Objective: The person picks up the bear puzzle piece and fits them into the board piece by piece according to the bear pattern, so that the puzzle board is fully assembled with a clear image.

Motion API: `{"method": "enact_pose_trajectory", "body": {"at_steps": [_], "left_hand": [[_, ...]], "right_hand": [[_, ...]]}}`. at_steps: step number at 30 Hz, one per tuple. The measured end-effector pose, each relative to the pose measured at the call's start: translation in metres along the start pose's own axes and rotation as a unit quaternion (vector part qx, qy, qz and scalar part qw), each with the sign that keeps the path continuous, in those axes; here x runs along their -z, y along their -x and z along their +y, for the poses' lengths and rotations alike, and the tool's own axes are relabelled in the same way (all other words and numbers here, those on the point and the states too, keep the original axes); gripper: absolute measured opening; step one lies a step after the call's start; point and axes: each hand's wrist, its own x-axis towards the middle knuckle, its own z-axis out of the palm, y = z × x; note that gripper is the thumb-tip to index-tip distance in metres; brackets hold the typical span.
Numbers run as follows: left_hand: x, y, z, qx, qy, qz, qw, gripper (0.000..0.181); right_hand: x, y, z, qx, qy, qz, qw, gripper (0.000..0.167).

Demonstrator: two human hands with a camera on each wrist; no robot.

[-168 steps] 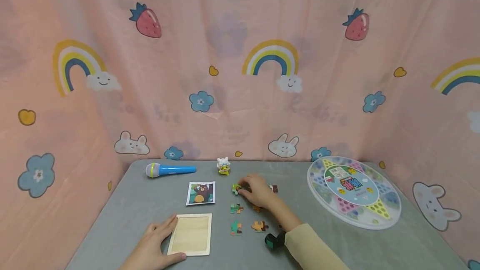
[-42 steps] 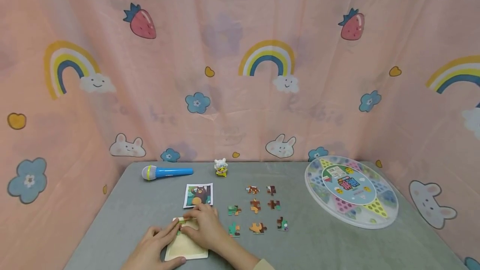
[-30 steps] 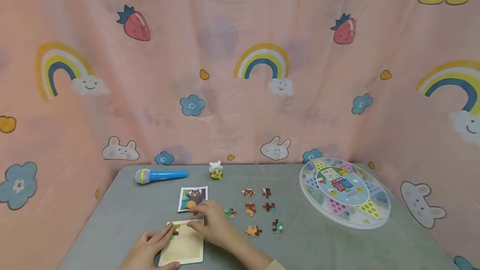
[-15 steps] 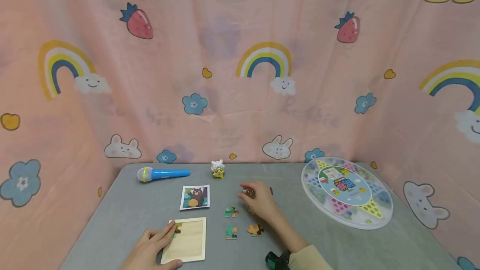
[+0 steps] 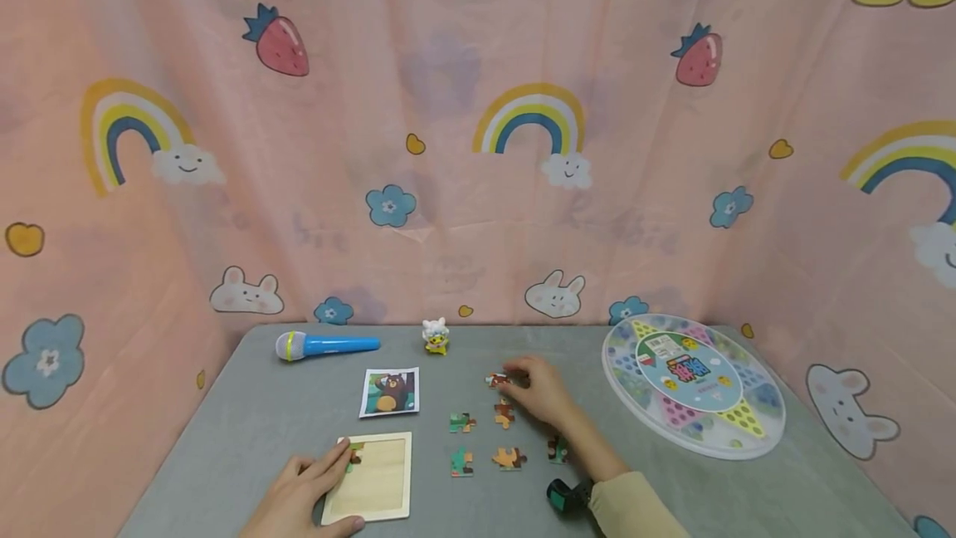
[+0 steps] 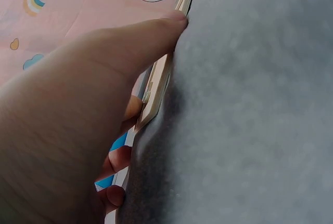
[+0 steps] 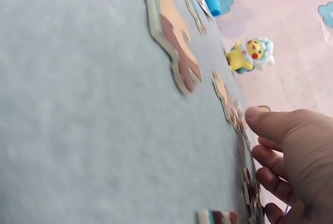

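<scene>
My left hand holds the shallow wooden puzzle tray by its left side, thumb at the near edge and fingers at the upper left. A green-and-brown jigsaw piece lies in the tray's upper left corner, partly behind my fingers. My right hand is over the back of the loose pieces, fingers loosely bent. A brown-and-white jigsaw piece shows just left of its fingertips; whether they touch it I cannot tell. In the right wrist view the thumb is apart from the fingers, with nothing visible between them.
Several other jigsaw pieces lie on the grey table. A bear picture card is behind the tray. Farther back are a blue toy microphone and a small figurine. A round game board lies at the right.
The green piece my right hand was at behind the others now lies in the tray. That hand has returned to the loose pieces and shifted slightly right, uncovering the brown-and-white piece.
</scene>
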Motion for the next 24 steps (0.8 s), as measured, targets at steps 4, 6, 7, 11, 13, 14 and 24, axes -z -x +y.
{"method": "enact_pose_trajectory", "body": {"at_steps": [4,6,7,11,13,14,24], "left_hand": [[0.001,0.000,0.001,-0.006,0.007,0.001,1.0000,0.102],[0.002,0.000,0.002,-0.010,0.010,0.004,0.9999,0.102],[0.002,0.000,0.002,-0.011,0.010,0.006,0.9999,0.101],[0.003,0.001,0.003,-0.005,0.009,0.009,0.9999,0.101],[0.003,0.001,0.004,0.001,0.006,0.007,1.0000,0.101],[0.003,0.001,0.004,0.004,0.005,0.005,1.0000,0.101],[0.002,0.003,0.002,0.005,0.007,-0.002,1.0000,0.100]], "right_hand": [[0.005,-0.001,0.004,0.015,0.012,-0.024,0.9995,0.028],[0.008,-0.002,0.004,0.019,0.019,-0.034,0.9991,0.027],[0.008,-0.003,0.004,0.020,0.021,-0.038,0.9988,0.027],[0.010,-0.007,0.002,0.013,0.026,-0.052,0.9982,0.024],[0.010,-0.008,0.001,0.007,0.028,-0.056,0.9980,0.023],[0.010,-0.009,0.000,0.004,0.029,-0.057,0.9979,0.023],[0.011,-0.011,-0.001,0.013,0.064,-0.075,0.9950,0.022]]}}
